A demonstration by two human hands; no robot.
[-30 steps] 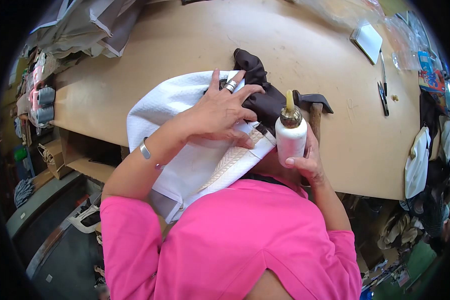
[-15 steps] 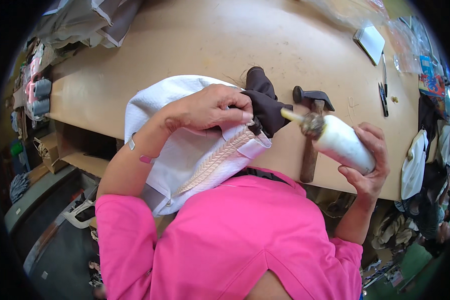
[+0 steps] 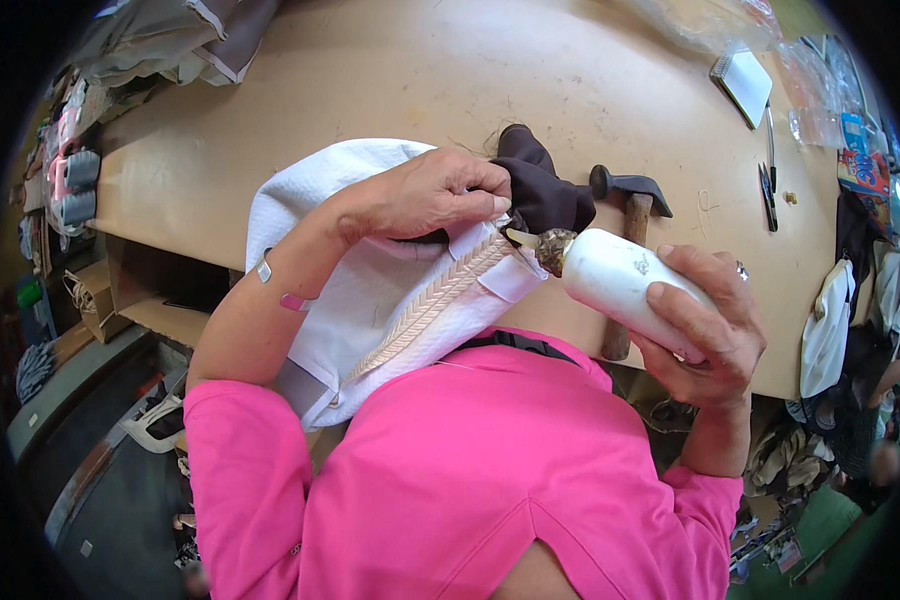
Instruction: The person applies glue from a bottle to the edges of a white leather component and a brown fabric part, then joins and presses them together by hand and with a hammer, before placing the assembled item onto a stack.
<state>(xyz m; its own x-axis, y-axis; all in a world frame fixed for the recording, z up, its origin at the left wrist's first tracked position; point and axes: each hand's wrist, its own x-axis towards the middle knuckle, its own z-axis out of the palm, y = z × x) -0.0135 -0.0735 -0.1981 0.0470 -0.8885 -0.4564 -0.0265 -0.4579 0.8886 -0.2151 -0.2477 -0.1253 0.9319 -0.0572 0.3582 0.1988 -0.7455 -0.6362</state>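
Observation:
A white textured fabric bag with a braided beige trim lies against my front at the table's near edge. Dark brown cloth spills out at its right end. My left hand pinches the bag's edge at the upper end of the trim. In my right hand is a white squeeze glue bottle, tilted so its crusted neck and yellowish nozzle point left. The nozzle tip is at the bag's opening, just below my left fingertips; whether it touches the fabric I cannot tell.
A hammer with a wooden handle lies just beyond the bottle. Farther right are a spiral notepad, small dark snips and clear plastic wrapping. Grey-brown fabric pieces are piled at the far left of the table.
My right hand has brought the glue bottle left and slightly down, so its nozzle now reaches the bag's edge. My left hand keeps its pinch, barely shifted.

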